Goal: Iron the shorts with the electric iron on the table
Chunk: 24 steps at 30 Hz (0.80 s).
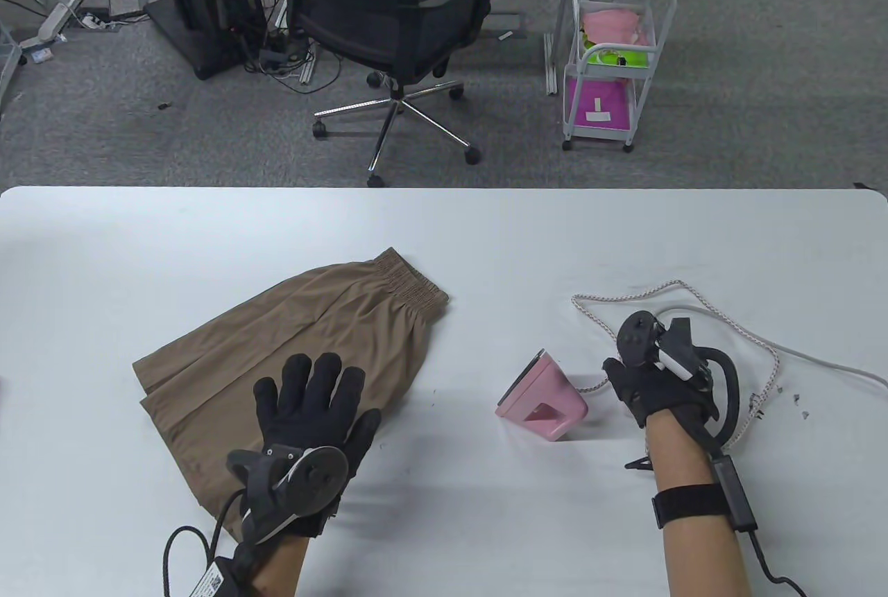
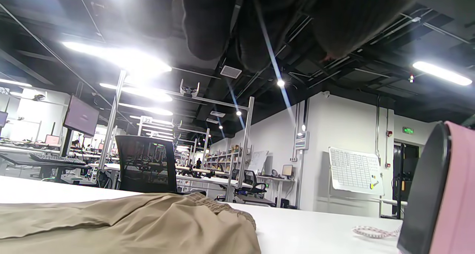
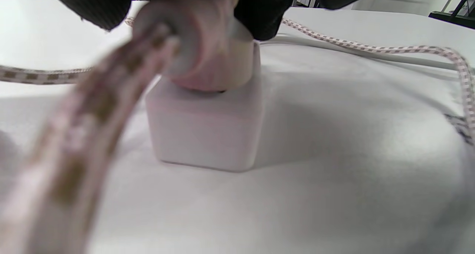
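Left hand flat on the shorts, right hand on the plug behind the iron.

The tan shorts [image 1: 291, 375] lie spread on the left half of the white table [image 1: 485, 236], waistband pointing up and to the right, and the left hand [image 1: 305, 417] hovers or rests over their lower right corner with all fingers splayed wide, gripping nothing. The pink iron [image 1: 542, 397] stands on its heel just right of the table's middle, well apart from the shorts, its dark soleplate facing left. Just beside it on the right, the right hand [image 1: 655, 375] is curled down, and the right wrist view shows its fingers [image 3: 259, 12] gripping a pale plug [image 3: 207, 57] seated on a white socket block [image 3: 206, 129]. The braided cord [image 1: 694, 309] loops across the table behind that hand.
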Tool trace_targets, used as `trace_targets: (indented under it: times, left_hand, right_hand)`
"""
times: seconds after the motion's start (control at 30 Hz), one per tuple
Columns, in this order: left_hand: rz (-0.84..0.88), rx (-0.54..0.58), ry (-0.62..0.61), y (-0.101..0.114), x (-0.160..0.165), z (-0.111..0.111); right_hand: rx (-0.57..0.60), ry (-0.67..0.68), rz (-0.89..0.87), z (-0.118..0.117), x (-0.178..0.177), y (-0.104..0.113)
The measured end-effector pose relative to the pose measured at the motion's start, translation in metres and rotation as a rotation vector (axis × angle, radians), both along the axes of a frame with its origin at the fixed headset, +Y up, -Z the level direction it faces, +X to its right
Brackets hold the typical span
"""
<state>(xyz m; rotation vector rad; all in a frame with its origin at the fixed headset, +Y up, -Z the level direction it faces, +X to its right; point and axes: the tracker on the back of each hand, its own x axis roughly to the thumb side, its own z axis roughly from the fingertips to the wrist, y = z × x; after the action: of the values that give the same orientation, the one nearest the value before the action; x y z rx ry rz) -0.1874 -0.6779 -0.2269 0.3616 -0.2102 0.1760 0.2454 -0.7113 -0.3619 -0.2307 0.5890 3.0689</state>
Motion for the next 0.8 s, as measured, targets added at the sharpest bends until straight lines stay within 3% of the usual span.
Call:
trace_targets:
  times: [0.8]
  left_hand:
    - [-0.097, -0.050, -0.049, -0.012, 0.021, -0.006]
  right_hand:
    - [0.032, 0.011, -0.069, -0.001, 0.009, -0.002]
